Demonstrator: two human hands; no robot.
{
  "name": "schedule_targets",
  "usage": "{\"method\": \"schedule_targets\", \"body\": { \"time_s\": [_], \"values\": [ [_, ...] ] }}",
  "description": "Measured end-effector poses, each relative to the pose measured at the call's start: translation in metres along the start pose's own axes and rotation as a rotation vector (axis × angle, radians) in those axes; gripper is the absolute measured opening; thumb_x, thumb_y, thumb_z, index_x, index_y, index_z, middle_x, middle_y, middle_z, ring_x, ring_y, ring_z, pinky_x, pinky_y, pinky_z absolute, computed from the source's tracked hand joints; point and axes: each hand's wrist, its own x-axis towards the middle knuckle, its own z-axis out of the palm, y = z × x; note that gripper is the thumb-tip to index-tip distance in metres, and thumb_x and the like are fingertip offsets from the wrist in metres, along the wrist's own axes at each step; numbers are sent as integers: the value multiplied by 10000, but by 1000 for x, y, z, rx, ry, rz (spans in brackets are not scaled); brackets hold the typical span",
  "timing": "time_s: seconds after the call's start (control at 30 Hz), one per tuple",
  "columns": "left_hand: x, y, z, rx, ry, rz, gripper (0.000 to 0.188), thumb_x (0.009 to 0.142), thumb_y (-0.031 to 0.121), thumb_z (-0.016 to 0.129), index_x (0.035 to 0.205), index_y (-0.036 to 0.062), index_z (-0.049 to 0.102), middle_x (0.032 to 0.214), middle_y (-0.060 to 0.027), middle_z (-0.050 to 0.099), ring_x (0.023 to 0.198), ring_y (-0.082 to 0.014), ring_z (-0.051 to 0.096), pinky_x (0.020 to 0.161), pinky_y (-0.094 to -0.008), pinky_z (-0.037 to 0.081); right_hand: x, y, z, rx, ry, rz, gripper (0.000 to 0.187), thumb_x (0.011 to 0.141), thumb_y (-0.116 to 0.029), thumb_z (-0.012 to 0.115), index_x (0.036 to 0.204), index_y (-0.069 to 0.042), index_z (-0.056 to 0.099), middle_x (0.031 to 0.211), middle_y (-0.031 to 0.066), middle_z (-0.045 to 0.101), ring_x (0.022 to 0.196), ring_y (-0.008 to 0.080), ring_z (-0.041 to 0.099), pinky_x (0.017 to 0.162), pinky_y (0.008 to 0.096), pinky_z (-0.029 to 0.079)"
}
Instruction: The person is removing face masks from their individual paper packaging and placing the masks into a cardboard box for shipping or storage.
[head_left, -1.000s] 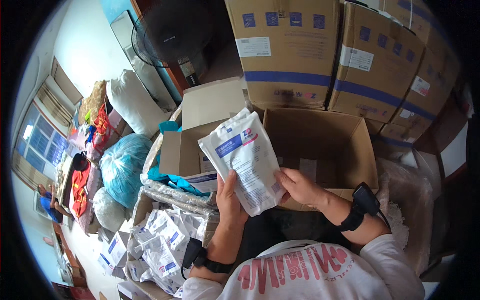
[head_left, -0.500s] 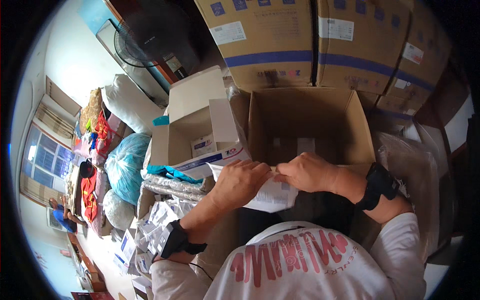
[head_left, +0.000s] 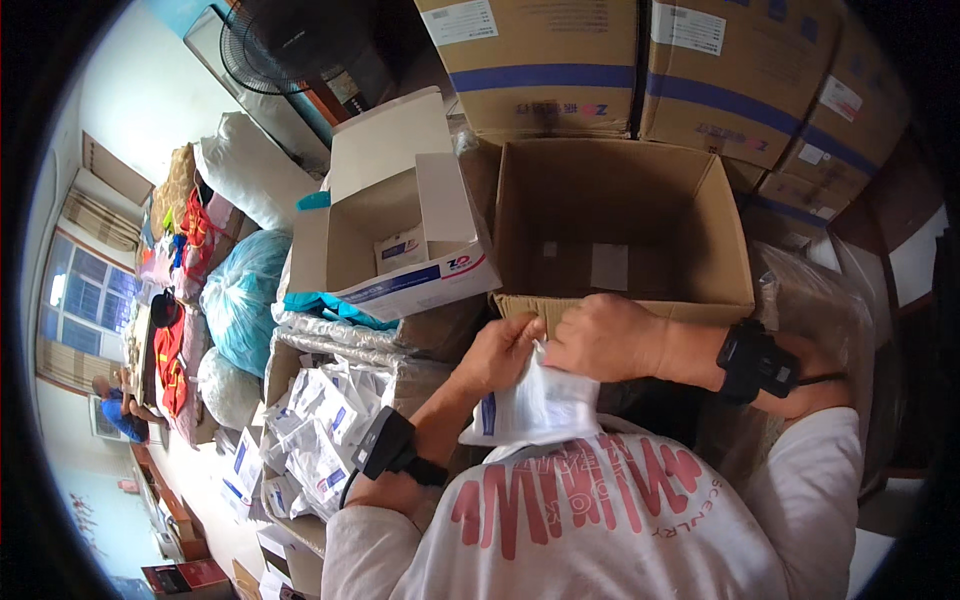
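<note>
Packet (head_left: pixel 535 408), white, one: now nearer the shirt (head_left: pixel 610 510), below the open carton (head_left: pixel 712 240); top edge pinched by left hand (head_left: pixel 495 352) and right hand (head_left: pixel 608 338); handling apparently centred there.

A pouch (head_left: pixel 535 410) is hanging below the left hand (head_left: pixel 503 352) and right hand (head_left: pixel 612 338), before an open carton (head_left: pixel 610 190). Left of that carton, a flapped box (head_left: pixel 420 285) is sitting with a packet (head_left: pixel 400 252) lying inside. Nearer, left of the left hand, a packet bin (head_left: pixel 285 368) is holding loose packets (head_left: pixel 330 425). Taller cartons (head_left: pixel 545 110) are standing behind the open carton.
</note>
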Motion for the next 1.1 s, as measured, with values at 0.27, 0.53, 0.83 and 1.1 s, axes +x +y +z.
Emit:
{"method": "schedule_targets", "body": {
  "time_s": [0.27, 0.53, 0.83, 1.1],
  "values": [
    [43, -18, -46, 186, 490, -125, 364, 889, 339, 385, 823, 12, 530, 712, -211, 543, 673, -378, 516, 616, -411, 408, 25, -12, -26, -43, 186, -12, 191, 752, -232, 550, 618, -102, 506, 567, 18, 490, 542, 167, 532, 475, 292, 436],
    [42, 17, -84, 321, 745, -2, 309, 899, 261, 372, 767, 13, 500, 645, -185, 514, 609, -338, 507, 566, -385, 392, -22, -18, -24, 381, 17, 391, 284, 762, -342, 580, 748, -59, 559, 690, 76, 554, 629, 226, 583, 512, 316, 455],
    [32, 63, -62, 619, 730, 266, 152, 853, 177, 469, 775, 63, 533, 623, -141, 554, 572, -317, 552, 488, -389, 423, 43, 8, -33, 460, 9, 762, 517, 711, -376, 652, 1014, -11, 449, 874, 185, 580, 773, 320, 591, 676, 373, 470],
    [16, 47, -71, 611, 753, 178, 174, 861, 203, 452, 777, 68, 524, 598, -133, 557, 529, -321, 551, 455, -394, 421, 52, -11, 6, 908, 499, 787, 454, 706, -125, 684, 1056, -49, 404, 801, 106, 545, 719, 171, 545, 656, 283, 453]
  ]
}}
